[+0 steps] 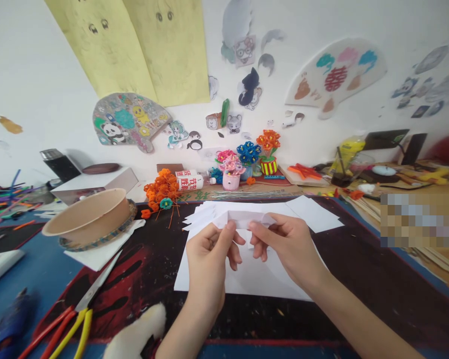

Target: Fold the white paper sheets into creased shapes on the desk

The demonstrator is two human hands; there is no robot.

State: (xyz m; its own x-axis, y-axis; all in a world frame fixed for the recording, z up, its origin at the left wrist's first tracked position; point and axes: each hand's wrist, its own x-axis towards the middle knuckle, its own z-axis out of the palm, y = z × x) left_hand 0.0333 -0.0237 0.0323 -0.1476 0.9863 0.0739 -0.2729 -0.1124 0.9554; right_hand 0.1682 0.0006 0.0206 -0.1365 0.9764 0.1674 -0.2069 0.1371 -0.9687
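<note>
A folded white paper [241,218] is held up between my two hands, over the white sheets. My left hand [213,249] pinches its left part between thumb and fingers. On the other side, my right hand [284,239] grips it the same way, thumb on the near face. The thumbs are a short gap apart. Beneath them several white paper sheets [202,274] lie spread in an uneven pile on the dark mat [362,269]. Part of the folded paper is hidden behind my fingers.
Scissors [82,309] with red and yellow handles lie at the lower left, near a blue glue gun [11,319]. Behind them is a round tan container [86,214]. Orange pipe-cleaner flowers [162,189] and a pink flower pot [231,179] line the back. Thin sticks [374,214] lie at the right.
</note>
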